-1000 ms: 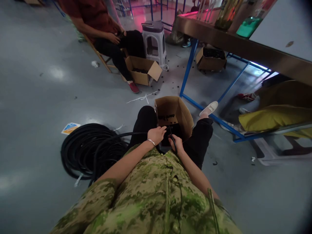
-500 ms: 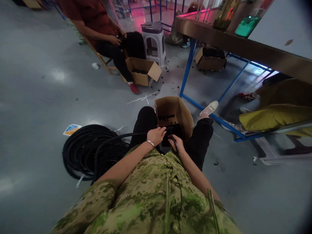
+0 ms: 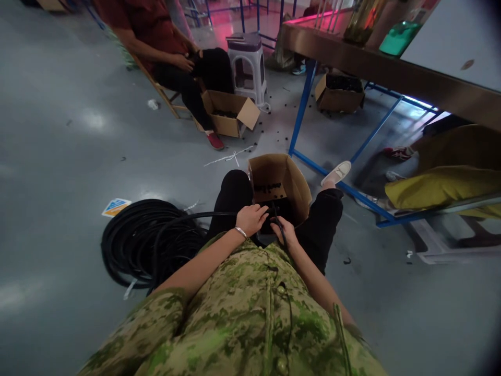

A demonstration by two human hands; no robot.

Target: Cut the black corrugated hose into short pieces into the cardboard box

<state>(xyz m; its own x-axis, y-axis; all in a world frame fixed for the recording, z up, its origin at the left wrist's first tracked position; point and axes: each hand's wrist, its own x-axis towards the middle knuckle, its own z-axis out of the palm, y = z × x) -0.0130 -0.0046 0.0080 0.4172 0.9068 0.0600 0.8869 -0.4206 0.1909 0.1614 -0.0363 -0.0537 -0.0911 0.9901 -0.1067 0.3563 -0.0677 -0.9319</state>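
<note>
Black rubber-like tubing (image 3: 215, 214) runs from a coil (image 3: 133, 245) on the floor by the left knee to the left hand (image 3: 250, 219), which pinches it near its end over an open cardboard box (image 3: 299, 188). Right hand (image 3: 286, 231): fingers curled around a slim dark tool (image 3: 281, 228), perhaps scissors; blades too dark to make out.

Tubing's tip blurs into the box's shadow; near part of the interior hidden by the hands. Small black pieces (image 3: 270, 188) show on a ledge or flap inside. Coil's near side partly covered by the left forearm.

Box stands between the knees, its walls hemming the hands in front and at right. Blue table frame (image 3: 301, 112) rises just past its far right corner. Grey floor (image 3: 58, 167) stretches wide beyond the coil.

Against the half-second-earlier frame: hands, box and coil almost unchanged.
</note>
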